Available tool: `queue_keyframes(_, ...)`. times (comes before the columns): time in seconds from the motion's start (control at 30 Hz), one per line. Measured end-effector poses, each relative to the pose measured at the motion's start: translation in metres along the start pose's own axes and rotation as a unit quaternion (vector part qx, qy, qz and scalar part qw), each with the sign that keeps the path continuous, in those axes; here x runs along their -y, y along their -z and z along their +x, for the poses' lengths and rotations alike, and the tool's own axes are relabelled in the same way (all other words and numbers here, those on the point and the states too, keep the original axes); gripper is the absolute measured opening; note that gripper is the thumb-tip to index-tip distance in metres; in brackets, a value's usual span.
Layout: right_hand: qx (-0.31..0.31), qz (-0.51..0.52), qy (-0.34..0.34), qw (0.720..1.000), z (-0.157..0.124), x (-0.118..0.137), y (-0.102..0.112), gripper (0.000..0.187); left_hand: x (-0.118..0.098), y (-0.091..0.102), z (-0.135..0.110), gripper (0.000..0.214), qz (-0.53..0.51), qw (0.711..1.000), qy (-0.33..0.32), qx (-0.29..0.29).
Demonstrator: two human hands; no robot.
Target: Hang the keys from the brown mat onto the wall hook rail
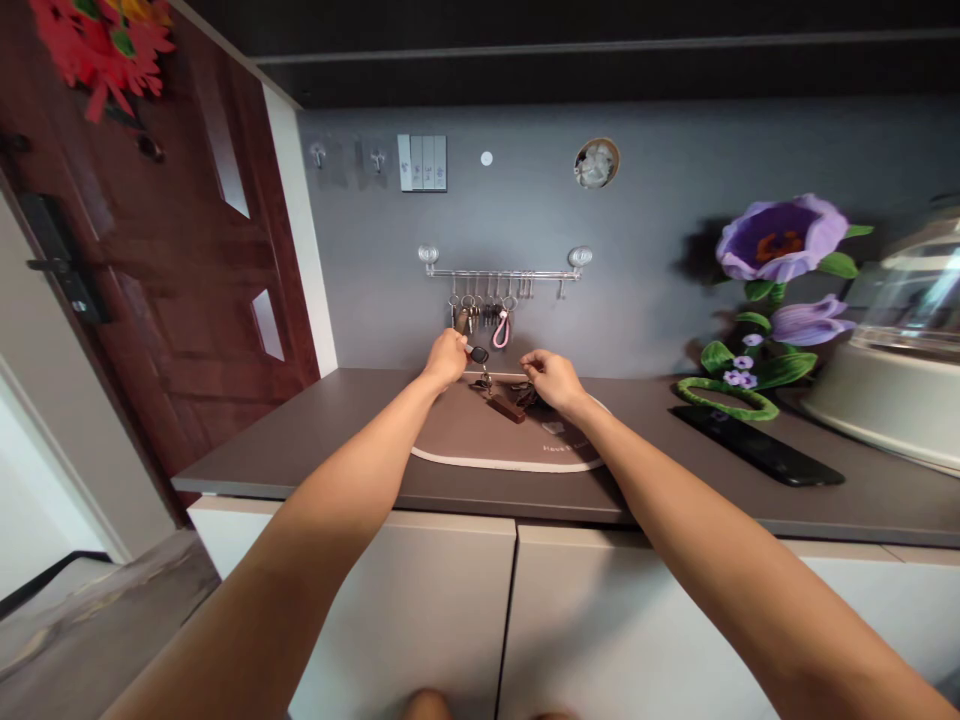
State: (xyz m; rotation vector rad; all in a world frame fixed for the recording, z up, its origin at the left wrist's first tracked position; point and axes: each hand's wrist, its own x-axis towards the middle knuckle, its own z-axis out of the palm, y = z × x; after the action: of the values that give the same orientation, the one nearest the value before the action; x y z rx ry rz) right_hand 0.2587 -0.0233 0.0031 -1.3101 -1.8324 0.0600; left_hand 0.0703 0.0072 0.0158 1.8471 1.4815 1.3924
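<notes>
My left hand [447, 360] is closed on a key with a black head [479, 354], just below the hook rail. Metal rings [484, 380] dangle under that key, close to a brown bar-shaped fob [506, 407] on the mat. To the right, my right hand [553, 378] has its thumb and finger pinched together; whatever they may grip is too small to make out. Beneath it lies a dark bunch of keys [528, 394], partly hidden by the hand. On the hook rail [517, 274] hang several keys [471, 318] and a pink loop strap [501, 330].
A brown mat [495, 455] with a pale edge lies on the dark counter [352, 410]. At right are a black phone [757, 445], a purple fabric flower [784, 240] and a white appliance [885, 390]. A shelf [600, 75] overhangs the counter; a door [202, 250] stands at left.
</notes>
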Motion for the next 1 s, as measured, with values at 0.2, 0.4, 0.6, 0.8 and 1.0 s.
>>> queue_keyframes(0.2, 0.019, -0.002, 0.01, 1.0, -0.004, 0.008, 0.001, 0.019, -0.012, 0.003, -0.004, 0.015, -0.231, 0.968, 0.083, 0.041)
queue_keyframes(0.4, 0.026, 0.015, 0.034, 0.999, -0.006, 0.013, 0.0, 0.019, -0.019, 0.007, -0.007, 0.015, -0.322, 0.94, 0.112, 0.024)
queue_keyframes(0.6, 0.006, 0.038, 0.076, 0.996, -0.009, 0.018, 0.0, 0.023, -0.024, 0.007, -0.008, 0.014, -0.375, 0.919, 0.12, 0.032)
queue_keyframes(0.8, -0.011, 0.064, 0.149, 0.987, -0.011, 0.022, 0.001, 0.023, -0.03, 0.005, -0.012, 0.023, -0.387, 0.913, 0.107, 0.069)
queue_keyframes(1.0, 0.0, 0.076, 0.184, 0.98, -0.012, 0.024, -0.001, 0.02, -0.031, 0.001, -0.016, 0.022, -0.39, 0.912, 0.089, 0.087)
